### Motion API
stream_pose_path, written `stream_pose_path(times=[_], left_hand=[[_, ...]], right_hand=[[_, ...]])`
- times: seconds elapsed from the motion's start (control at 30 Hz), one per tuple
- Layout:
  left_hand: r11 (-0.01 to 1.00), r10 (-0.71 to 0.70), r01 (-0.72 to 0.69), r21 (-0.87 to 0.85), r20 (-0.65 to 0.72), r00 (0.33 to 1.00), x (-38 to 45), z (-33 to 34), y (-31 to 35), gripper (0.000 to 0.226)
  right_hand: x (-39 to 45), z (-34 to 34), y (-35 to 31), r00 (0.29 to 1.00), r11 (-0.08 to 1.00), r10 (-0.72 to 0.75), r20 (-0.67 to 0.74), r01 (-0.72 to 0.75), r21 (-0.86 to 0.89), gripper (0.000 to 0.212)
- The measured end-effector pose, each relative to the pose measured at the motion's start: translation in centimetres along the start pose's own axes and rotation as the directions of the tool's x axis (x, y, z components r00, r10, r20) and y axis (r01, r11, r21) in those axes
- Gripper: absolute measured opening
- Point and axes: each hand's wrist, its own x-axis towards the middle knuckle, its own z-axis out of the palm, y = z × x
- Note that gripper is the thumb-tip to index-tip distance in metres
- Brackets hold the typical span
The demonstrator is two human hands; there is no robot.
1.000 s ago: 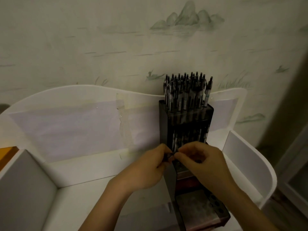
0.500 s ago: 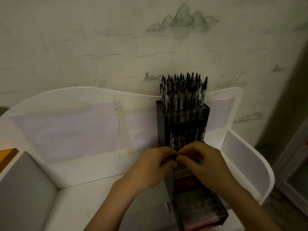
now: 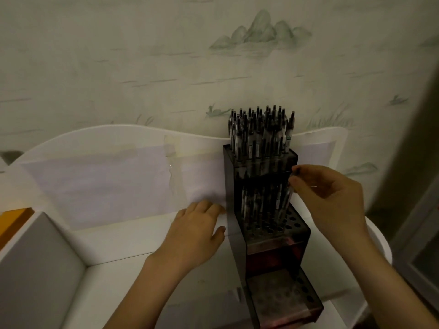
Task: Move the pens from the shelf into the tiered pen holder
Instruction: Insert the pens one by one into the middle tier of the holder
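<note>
Dim head view. Tiered pen holder [image 3: 268, 236], dark translucent w/ three stepped levels, is standing on white shelf [image 3: 123, 243] just R of centre, back against the shelf's curved rear panel. Top tier is carrying a dense bundle of black click pens [image 3: 260, 131] upright; mid tier is holding more pens [image 3: 263, 203] at its rear, w/ open holes at 6 o'clock of them; lowest tier is showing only bare holes. Right hand [image 3: 332, 198], at 3 o'clock of holder, is pinching one pen [image 3: 290, 186] btwn thumb and forefinger, tip pointing down toward mid tier's R edge. Left hand [image 3: 197, 229], at 9 o'clock, is lying flat on shelf, fingers relaxed and loosely spread, holding nothing, fingertips just beside holder's side wall. Landscape-print wallpaper [image 3: 261, 32] is filling the view behind.
</note>
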Motion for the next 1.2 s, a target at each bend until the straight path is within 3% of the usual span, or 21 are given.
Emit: stream_pose_path(times=[0.13, 0.47, 0.8, 1.2], left_hand=[[0.999, -0.002, 0.004, 0.048, -0.035, 0.999, 0.0, -0.1, 0.0, 0.045], [0.997, -0.029, 0.032, 0.075, -0.042, 0.999, -0.5, -0.4, 0.1, 0.051], [0.996, -0.048, 0.051, 0.067, -0.046, 0.998, -0.6, -0.3, 0.8, 0.052], [0.997, -0.065, 0.068, 0.046, -0.063, 0.996, -0.4, 0.6, 2.5, 0.051]], right_hand=[[0.2, 1.0, 0.6, 0.999, 0.994, -0.036, 0.014, 0.037, -0.1, 0.018], [0.1, 2.9, 2.4, 0.985, 0.974, -0.156, 0.077, 0.166, -0.156, 0.021], [-0.5, 3.3, 4.5, 0.991, 0.986, -0.102, 0.092, 0.113, -0.119, 0.02], [-0.2, 3.0, 6.0, 0.962, 0.966, -0.1, 0.254, 0.155, -0.206, 0.016]])
